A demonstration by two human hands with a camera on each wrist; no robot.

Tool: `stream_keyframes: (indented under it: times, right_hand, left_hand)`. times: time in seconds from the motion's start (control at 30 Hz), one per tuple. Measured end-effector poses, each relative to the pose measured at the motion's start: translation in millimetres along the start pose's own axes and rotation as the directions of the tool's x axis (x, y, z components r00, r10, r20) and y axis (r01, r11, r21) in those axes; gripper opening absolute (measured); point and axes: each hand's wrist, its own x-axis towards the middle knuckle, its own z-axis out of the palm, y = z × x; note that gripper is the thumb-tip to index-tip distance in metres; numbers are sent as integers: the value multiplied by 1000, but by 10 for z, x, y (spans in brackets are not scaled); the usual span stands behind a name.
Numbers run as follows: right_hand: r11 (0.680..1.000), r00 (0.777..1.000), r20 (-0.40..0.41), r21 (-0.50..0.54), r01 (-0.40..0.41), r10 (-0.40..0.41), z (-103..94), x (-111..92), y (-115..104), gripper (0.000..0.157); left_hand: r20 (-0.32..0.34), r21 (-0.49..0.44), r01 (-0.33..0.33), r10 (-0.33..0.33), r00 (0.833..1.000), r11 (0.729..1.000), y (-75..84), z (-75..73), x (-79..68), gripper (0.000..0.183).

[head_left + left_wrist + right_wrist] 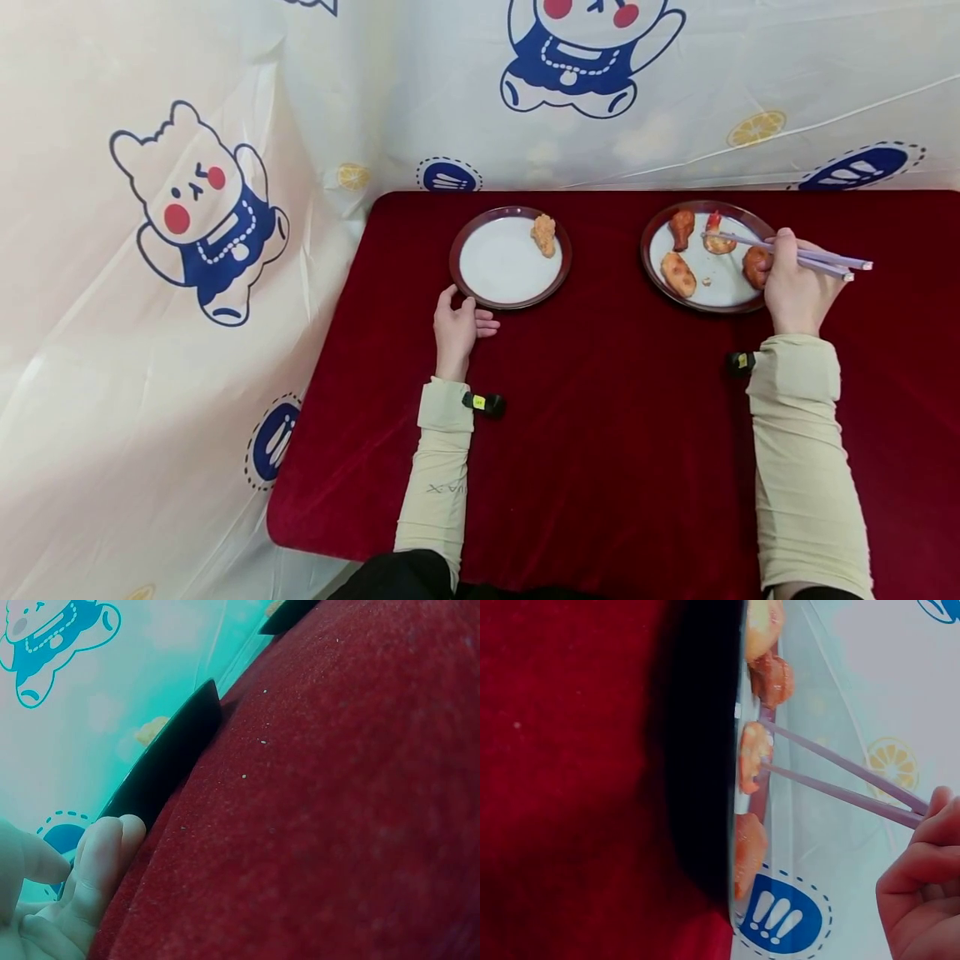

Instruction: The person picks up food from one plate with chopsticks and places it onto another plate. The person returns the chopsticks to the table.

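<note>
Two pale sleeves (798,458) reach over a red cloth (600,433), a small camera (483,403) at each wrist. The left hand (455,335) lies with loose, unclenched fingers at the near left rim of the left plate (498,271), touching it. The right hand (798,296) grasps chopsticks (825,260) over the right plate (712,297); their tips stand apart at a red-tipped piece (720,243). Around that lie a round piece (755,268), an oval piece (678,275), a crumb (707,282) and a drumstick (682,228). A fried piece (543,235) sits at the left plate's right side. Behind hangs a printed curtain (420,83).
</note>
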Motion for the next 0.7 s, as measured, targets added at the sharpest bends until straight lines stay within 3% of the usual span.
stream_keyframes:
  times: [0.27,0.5,0.7]
  right_hand:
    - [1000,999,28,-9,16,-15,47,2,13,26]
    - [977,987,79,-148,152,-141,68,-1,-27,47]
    - [948,968,129,-208,239,-216,84,-2,-49,53]
  left_hand:
    - [-22,5,-23,23,999,1000,-26,16,-2,54]
    - [-38,4,-48,48,998,999,-31,26,-15,53]
    - [-32,9,-41,41,999,999,-35,18,-12,53]
